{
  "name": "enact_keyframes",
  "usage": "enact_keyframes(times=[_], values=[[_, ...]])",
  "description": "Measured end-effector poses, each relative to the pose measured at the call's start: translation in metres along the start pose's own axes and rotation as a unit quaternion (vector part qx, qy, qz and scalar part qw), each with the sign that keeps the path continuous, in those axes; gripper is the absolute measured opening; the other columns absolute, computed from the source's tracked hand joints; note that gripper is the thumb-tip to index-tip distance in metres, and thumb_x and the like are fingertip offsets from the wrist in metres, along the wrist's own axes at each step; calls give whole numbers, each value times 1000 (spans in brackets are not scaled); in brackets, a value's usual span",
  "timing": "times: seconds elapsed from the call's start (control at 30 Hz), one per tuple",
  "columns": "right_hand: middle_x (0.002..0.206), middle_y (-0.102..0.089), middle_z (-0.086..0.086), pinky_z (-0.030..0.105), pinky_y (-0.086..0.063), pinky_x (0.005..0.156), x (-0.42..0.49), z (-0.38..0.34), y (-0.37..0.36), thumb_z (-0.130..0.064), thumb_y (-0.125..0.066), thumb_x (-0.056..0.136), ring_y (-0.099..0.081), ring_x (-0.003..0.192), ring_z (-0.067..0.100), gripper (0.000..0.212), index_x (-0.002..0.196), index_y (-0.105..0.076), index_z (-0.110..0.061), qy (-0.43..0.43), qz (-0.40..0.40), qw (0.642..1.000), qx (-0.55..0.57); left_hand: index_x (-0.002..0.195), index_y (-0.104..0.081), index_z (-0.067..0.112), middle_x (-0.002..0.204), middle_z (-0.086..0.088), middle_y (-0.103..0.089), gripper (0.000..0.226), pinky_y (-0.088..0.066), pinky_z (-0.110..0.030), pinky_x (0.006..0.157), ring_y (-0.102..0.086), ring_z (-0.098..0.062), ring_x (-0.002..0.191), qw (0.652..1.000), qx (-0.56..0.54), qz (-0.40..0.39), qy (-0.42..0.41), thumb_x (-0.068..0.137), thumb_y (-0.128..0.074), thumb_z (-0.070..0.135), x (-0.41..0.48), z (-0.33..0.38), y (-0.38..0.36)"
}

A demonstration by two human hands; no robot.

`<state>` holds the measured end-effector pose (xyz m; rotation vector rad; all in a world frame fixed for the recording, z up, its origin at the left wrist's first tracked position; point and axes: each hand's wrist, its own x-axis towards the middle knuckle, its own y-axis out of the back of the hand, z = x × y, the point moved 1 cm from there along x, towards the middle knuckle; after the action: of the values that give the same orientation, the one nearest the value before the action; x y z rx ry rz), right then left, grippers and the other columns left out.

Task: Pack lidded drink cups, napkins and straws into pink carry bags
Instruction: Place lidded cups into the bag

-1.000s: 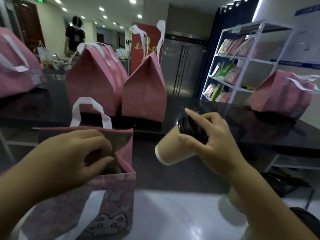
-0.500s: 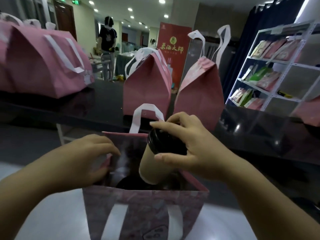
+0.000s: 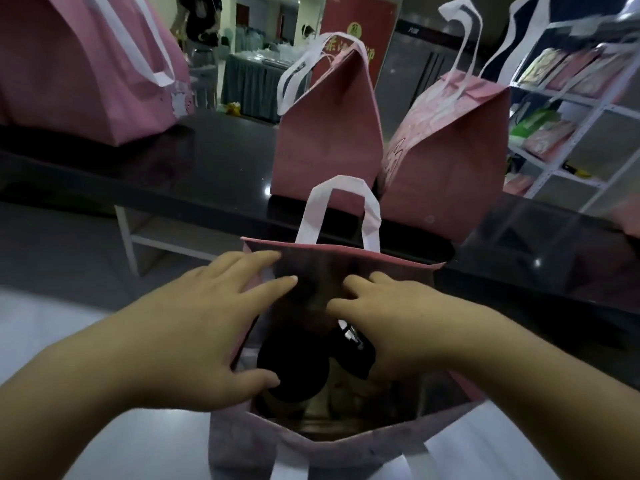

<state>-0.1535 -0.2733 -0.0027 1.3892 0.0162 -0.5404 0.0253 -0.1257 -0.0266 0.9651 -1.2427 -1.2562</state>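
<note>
An open pink carry bag [image 3: 322,265] is observed standing on a white table [image 3: 52,327], its white far handle [image 3: 310,213] upright at 12 o'clock. Two lidded drink cups are found inside it. The first cup's black lid [image 3: 291,372] is seen at the 9 o'clock side of the interior. The second cup's black lid [image 3: 356,351] is seen at the 3 o'clock side, tilted and partly covered.

The left hand [image 3: 194,327] is laid on the bag's 9 o'clock rim. Its fingers are straight and spread apart, and the thumb lies over the first cup's lid.

The right hand [image 3: 391,323] is reached into the bag from 3 o'clock and lies over the second cup's lid. Two fingers are seen pointing toward 9 o'clock, slightly apart. Whether the lid is gripped cannot be told, as the thumb and remaining fingers are hidden.

Beyond the bag, on a black counter [image 3: 225,161], two closed pink bags are noted at 12 o'clock [image 3: 329,140] and 1 o'clock [image 3: 446,161], just beside each other. A larger pink bag [image 3: 86,71] is noted at 10 o'clock, and a white shelf unit [image 3: 571,133] at 2 o'clock.
</note>
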Motion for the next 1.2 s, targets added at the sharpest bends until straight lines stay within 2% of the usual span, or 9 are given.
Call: enact_keyframes(times=[0.17, 0.4, 0.5, 0.6, 0.7, 0.87, 0.97, 1.1, 1.2], values=[[115, -43, 0, 28, -35, 62, 11, -5, -21, -41, -81, 61, -40, 87, 18, 75, 119, -34, -35, -24, -72, 997, 30, 113, 43, 57, 143, 22, 29, 89, -5, -24, 109, 19, -2, 132, 1000, 17, -12, 3, 54, -17, 88, 1, -2, -3], [121, -42, 3, 30, -38, 65, 22, -1, -37, -42, -82, 59, -42, 88, 20, 80, 122, -33, -31, -28, -76, 996, 25, 117, 41, 56, 143, 23, 28, 90, -6, -23, 108, 23, 1, 130, 999, 9, -31, 11, 56, -17, 87, 2, -3, -5], [122, -41, 6, 33, -42, 65, 23, -4, -44, -41, -83, 59, -50, 95, 28, 83, 123, -32, -26, -13, -85, 996, 8, 115, 41, 57, 143, 22, 28, 88, -3, -22, 107, 25, 7, 126, 999, -3, -35, 19, 55, -17, 86, 1, -3, -4], [125, -40, 11, 39, -48, 73, 26, -9, -48, -38, -82, 61, -51, 100, 34, 88, 129, -30, -20, 4, -85, 996, -15, 111, 42, 59, 141, 25, 29, 85, -3, -21, 105, 26, 11, 119, 999, -10, -38, 21, 54, -16, 86, 1, -3, -3], [130, -37, 14, 44, -49, 79, 25, -9, -50, -32, -80, 65, -49, 106, 39, 90, 135, -25, -16, 2, -88, 996, -18, 114, 41, 58, 138, 29, 27, 86, -5, -19, 104, 19, 7, 127, 999, -16, -26, 19, 54, -14, 86, 1, -2, -2], [135, -34, 16, 49, -50, 84, 22, -16, -54, -25, -74, 73, -47, 109, 42, 81, 137, -25, -15, -5, -95, 995, -21, 137, 17, 46, 138, 32, 18, 97, -15, -15, 101, 11, 6, 129, 999, -35, 21, 18, 56, -18, 86, 2, 0, -2], [130, -41, 12, 46, -50, 84, 16, -15, -47, -32, -74, 75, -51, 106, 35, 73, 134, -33, -17, -18, -86, 996, 16, 142, -6, 44, 147, 25, -3, 91, -19, -14, 98, -5, 14, 122, 996, -54, 71, 21, 64, -31, 82, 1, -1, -1], [121, -51, -1, 37, -50, 84, -2, -12, -21, -42, -72, 75, -53, 103, 22, 61, 127, -45, -25, -36, -29, 994, 99, 129, -48, 36, 132, 16, -48, 65, -35, -20, 90, -41, 1, 112, 993, -27, 111, 22, 69, -55, 63, 1, 6, 9], [115, -53, -8, 31, -48, 80, -28, -8, 7, -43, -67, 80, -50, 97, 11, 48, 122, -49, -29, -27, 73, 990, 118, 110, -63, 30, 110, 9, -64, 48, -47, -26, 79, -57, -9, 94, 991, -12, 131, 11, 68, -63, 52, 2, 15, 22]])
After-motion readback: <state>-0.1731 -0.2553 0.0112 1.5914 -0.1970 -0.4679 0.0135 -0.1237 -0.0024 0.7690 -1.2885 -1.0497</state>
